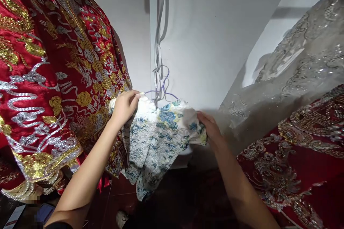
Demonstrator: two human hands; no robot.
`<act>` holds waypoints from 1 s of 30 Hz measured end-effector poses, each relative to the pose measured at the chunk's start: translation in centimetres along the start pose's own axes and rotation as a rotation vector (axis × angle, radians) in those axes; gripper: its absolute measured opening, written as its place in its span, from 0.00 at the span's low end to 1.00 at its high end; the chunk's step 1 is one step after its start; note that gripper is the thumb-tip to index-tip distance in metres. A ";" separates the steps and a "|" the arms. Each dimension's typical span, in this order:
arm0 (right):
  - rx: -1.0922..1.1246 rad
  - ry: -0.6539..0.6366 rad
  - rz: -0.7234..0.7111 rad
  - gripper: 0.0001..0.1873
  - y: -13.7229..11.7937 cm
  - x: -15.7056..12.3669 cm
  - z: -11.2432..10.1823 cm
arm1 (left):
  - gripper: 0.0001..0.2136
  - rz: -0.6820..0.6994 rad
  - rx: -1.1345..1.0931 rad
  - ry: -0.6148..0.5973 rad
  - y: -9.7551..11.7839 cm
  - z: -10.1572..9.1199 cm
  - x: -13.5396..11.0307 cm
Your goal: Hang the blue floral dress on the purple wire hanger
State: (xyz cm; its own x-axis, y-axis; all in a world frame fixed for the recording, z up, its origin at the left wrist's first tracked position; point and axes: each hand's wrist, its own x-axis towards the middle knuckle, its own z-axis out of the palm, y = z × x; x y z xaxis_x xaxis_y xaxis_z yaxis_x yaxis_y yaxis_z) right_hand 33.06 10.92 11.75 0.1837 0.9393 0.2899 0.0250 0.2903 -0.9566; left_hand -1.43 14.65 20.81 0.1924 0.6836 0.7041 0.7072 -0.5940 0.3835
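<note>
A white blouse with a blue and yellow floral print point(153, 139) hangs on a thin purple hanger point(172, 94) in front of the wall. My left hand point(125, 105) pinches the blouse's shoulder on the left, thumb and fingers closed on the cloth. At the opposite side, my right hand point(211, 125) grips the edge of the sleeve. The cloth is spread between both hands, and its lower end hangs in a tapering fold. The hanger's hook meets a white hanging strand point(158, 53).
A red jacket with gold and silver embroidery point(88, 61) hangs close on the left. To the right are a pale sequined gown point(303, 61) and a dark red beaded garment point(290, 171). Phone-like objects point(44, 213) lie at lower left. A shoe point(122, 218) shows below.
</note>
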 end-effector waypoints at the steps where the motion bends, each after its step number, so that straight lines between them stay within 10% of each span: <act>1: 0.000 0.044 -0.005 0.21 -1.0 0.0 -0.4 | 0.12 0.015 -0.005 0.056 0.7 0.2 0.4; 5: 0.022 0.196 -0.034 0.18 -3.4 -2.3 -1.1 | 0.11 0.027 -0.152 0.211 4.4 1.1 0.9; 8: -0.036 0.211 -0.055 0.19 -3.3 -6.6 -0.2 | 0.13 -0.089 -0.510 -0.050 7.1 1.9 -0.2; 16: -0.218 -0.609 -0.098 0.18 -2.7 -11.6 2.2 | 0.14 -0.762 -1.306 -0.601 7.9 0.3 -5.8; 20: -0.318 -0.272 -0.149 0.20 -0.8 -7.7 1.4 | 0.17 -0.667 -0.939 -0.853 7.0 -2.5 -7.9; 25: -0.391 -0.218 -0.225 0.18 0.9 -3.4 0.9 | 0.17 -0.265 -0.451 -0.592 5.7 -4.4 -6.5; 30: -0.113 -0.223 -0.114 0.19 -1.8 -0.3 2.3 | 0.10 -0.067 -0.127 -0.034 3.7 -4.1 -3.4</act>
State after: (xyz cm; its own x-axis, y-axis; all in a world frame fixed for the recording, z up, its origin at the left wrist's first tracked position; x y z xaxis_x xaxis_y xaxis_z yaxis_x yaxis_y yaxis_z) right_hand 30.70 10.56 13.51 -0.0470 0.9225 0.3831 0.1450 0.3858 -0.9111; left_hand -2.28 8.40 22.22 0.1723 0.7359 0.6548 0.6274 -0.5945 0.5029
